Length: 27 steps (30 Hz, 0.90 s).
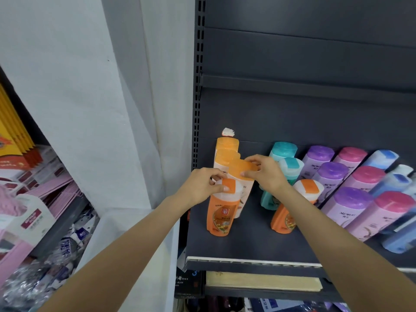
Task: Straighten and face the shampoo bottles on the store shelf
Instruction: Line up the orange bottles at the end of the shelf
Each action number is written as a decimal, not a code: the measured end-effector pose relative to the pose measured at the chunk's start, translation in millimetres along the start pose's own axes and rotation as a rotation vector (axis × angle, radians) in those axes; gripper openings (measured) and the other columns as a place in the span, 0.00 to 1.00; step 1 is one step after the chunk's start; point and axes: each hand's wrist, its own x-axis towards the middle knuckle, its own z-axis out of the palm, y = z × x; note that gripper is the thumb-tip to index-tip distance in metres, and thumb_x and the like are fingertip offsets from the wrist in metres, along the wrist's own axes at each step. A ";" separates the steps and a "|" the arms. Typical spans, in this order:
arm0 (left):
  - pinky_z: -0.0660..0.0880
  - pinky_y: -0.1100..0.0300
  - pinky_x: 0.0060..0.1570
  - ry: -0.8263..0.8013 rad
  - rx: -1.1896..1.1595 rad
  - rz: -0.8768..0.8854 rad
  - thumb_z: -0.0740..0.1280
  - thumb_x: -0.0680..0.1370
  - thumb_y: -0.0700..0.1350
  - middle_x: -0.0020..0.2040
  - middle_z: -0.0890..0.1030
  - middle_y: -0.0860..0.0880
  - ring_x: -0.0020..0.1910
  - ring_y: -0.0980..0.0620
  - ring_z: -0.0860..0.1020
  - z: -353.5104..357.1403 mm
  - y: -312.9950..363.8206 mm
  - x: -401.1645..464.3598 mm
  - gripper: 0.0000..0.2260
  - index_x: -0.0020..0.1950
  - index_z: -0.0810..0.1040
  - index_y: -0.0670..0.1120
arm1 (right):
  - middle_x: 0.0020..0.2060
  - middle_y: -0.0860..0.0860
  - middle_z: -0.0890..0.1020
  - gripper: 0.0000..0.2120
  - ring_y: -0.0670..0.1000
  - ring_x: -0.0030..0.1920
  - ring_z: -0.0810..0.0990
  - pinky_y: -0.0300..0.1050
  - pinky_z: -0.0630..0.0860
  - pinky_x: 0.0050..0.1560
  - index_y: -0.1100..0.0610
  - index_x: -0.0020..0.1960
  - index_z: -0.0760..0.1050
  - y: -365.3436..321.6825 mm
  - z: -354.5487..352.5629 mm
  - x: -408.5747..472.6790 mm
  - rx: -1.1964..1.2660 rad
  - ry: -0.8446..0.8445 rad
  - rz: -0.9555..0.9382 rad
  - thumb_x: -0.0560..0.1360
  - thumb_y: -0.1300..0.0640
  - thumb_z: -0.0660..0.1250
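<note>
We can read little: the purple-capped bottles (351,206) and pink-capped bottles (382,212), to the right of our hands, carry a script word that looks like "Mewei", too blurred to confirm. The orange shampoo bottle (221,212) under our left hand (202,183) has a red square logo and a flower picture; its small print is illegible. Our left hand pinches that bottle's white cap, thumb on the orange flip tab. Our right hand (265,172) grips the orange cap of a taller cream bottle (244,183) just behind, fingers curled round the lid; that bottle leans. More orange-capped bottles (227,147) stand behind our hands, teal ones (284,154) just past the right hand, and a second orange bottle (284,219) below the right wrist. Blue-capped bottles (394,176) lie farthest right. All stand on a dark grey metal shelf (243,244) with a pale price rail. Left of our hands runs a white wall (78,86); beyond it, pink boxes (24,221) and yellow packs (11,131).
</note>
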 end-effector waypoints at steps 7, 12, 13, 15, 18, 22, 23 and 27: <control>0.74 0.59 0.55 0.015 0.024 -0.009 0.66 0.78 0.47 0.57 0.78 0.49 0.55 0.52 0.77 0.2 9.4 7.3 0.13 0.61 0.76 0.47 | 0.53 0.50 0.79 0.21 0.46 0.52 0.76 0.28 0.69 0.46 0.58 0.62 0.77 -15.5 -46.4 -20.1 0.215 0.264 -0.017 0.70 0.58 0.74; 0.67 0.65 0.58 0.042 0.085 0.128 0.67 0.77 0.47 0.65 0.75 0.49 0.63 0.52 0.73 8.5 44.2 22.1 0.20 0.69 0.71 0.46 | 0.52 0.49 0.80 0.20 0.46 0.52 0.77 0.41 0.73 0.53 0.57 0.60 0.78 -25.4 -83.0 -34.1 0.306 0.346 -0.057 0.69 0.59 0.75; 0.65 0.67 0.58 0.004 0.086 0.140 0.68 0.76 0.47 0.67 0.73 0.48 0.65 0.52 0.71 11.6 51.6 26.4 0.24 0.71 0.68 0.46 | 0.52 0.49 0.80 0.19 0.47 0.52 0.77 0.42 0.75 0.54 0.57 0.60 0.78 -26.7 -90.4 -36.6 0.335 0.352 -0.065 0.69 0.59 0.74; 0.64 0.67 0.61 -0.079 0.064 0.140 0.71 0.74 0.47 0.69 0.71 0.47 0.67 0.52 0.69 18.3 63.3 35.2 0.31 0.73 0.63 0.45 | 0.53 0.51 0.81 0.18 0.49 0.53 0.79 0.45 0.77 0.55 0.57 0.59 0.79 -27.6 -105.2 -40.9 0.409 0.381 -0.086 0.70 0.60 0.74; 0.68 0.58 0.66 -0.164 0.034 0.140 0.75 0.70 0.48 0.68 0.72 0.50 0.66 0.53 0.70 29.6 73.6 45.4 0.34 0.72 0.63 0.45 | 0.54 0.54 0.82 0.16 0.50 0.53 0.79 0.44 0.77 0.54 0.57 0.59 0.79 -27.0 -126.9 -47.7 0.489 0.447 -0.090 0.71 0.60 0.72; 0.74 0.57 0.61 -0.239 -0.130 0.144 0.76 0.69 0.46 0.60 0.78 0.53 0.59 0.55 0.76 39.2 84.7 52.1 0.26 0.64 0.70 0.49 | 0.51 0.54 0.83 0.13 0.50 0.50 0.81 0.48 0.78 0.54 0.53 0.56 0.79 -23.4 -152.3 -54.6 0.628 0.517 -0.094 0.72 0.60 0.71; 0.75 0.56 0.60 -0.252 -0.150 0.157 0.76 0.69 0.45 0.58 0.79 0.53 0.58 0.55 0.77 40.7 86.0 54.6 0.23 0.62 0.71 0.50 | 0.50 0.54 0.83 0.13 0.50 0.50 0.81 0.47 0.78 0.53 0.54 0.57 0.79 -21.5 -156.3 -56.3 0.657 0.537 -0.085 0.73 0.59 0.71; 0.77 0.53 0.56 -0.221 -0.092 0.223 0.75 0.70 0.46 0.54 0.81 0.53 0.54 0.55 0.79 41.6 87.5 62.3 0.17 0.56 0.75 0.52 | 0.52 0.55 0.82 0.15 0.51 0.51 0.81 0.45 0.79 0.51 0.58 0.62 0.76 -10.8 -162.6 -62.7 0.706 0.550 -0.035 0.75 0.59 0.68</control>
